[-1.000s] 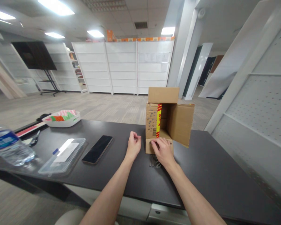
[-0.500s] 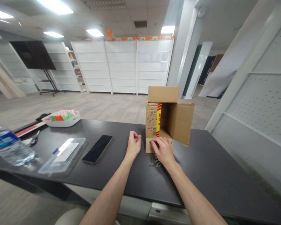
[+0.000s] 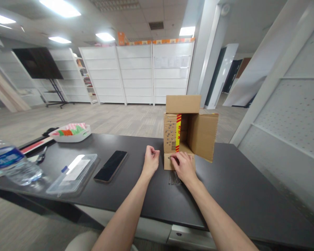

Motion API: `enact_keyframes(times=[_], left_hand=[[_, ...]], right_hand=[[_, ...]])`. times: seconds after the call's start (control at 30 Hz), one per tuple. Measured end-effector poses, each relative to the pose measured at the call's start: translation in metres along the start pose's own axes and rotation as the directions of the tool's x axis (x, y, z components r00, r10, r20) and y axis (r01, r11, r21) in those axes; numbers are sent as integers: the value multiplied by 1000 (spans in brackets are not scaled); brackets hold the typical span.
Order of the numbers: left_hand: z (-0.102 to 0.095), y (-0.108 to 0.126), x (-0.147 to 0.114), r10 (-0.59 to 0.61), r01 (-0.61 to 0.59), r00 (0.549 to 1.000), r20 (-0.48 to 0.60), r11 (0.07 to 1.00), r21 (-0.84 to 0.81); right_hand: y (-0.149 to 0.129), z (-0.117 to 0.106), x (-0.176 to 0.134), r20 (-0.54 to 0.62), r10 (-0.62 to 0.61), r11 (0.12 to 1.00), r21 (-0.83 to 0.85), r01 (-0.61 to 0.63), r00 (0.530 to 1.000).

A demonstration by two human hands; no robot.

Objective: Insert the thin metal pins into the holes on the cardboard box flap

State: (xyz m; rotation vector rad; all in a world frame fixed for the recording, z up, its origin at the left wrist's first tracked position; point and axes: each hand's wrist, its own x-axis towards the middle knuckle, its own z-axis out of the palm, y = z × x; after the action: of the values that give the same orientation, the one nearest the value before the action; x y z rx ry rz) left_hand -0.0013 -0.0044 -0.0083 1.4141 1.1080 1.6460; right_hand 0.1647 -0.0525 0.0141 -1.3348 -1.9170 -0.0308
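Note:
A cardboard box (image 3: 188, 104) lies on its side on the dark table, its opening towards me and its flaps spread. Many round grey nail heads dot its left flap (image 3: 170, 134). My right hand (image 3: 184, 165) is closed over the lower front flap (image 3: 167, 164), thumb and fingers together. A small grey end, apparently a nail (image 3: 169, 157), shows at the thumb tip. Thin metal nails (image 3: 174, 178) stick out side by side below that flap. Left of the box, my left hand (image 3: 151, 161) is closed, fingers curled and pinched; anything inside is hidden.
A black phone (image 3: 110, 166) and a clear plastic case (image 3: 72, 174) lie to the left. Farther left are a water bottle (image 3: 14, 164), scissors (image 3: 43, 154) and a white basket (image 3: 70, 137) with colourful contents. A perforated panel (image 3: 298, 111) stands on the right.
The view has shifted slightly, so the table's things sit a little farther right. Both hands keep nearly the same pose beside and over the box.

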Motion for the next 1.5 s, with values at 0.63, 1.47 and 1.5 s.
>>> enact_keyframes(times=[0.63,1.47,1.5], left_hand=[[-3,3,-1,-14,12,1000,27,997,70],[-2,6,-1,-9,9,1000,0,995,96],[-2,6,-2,-6,6,1000,1,995,95]], right_hand=[[-5,-8,-5,0,23,1000,4,-23,1000],[-23,-44,-35,299,-186,981,113,159,936],[-23,-43,-36,305,-184,981,108,158,935]])
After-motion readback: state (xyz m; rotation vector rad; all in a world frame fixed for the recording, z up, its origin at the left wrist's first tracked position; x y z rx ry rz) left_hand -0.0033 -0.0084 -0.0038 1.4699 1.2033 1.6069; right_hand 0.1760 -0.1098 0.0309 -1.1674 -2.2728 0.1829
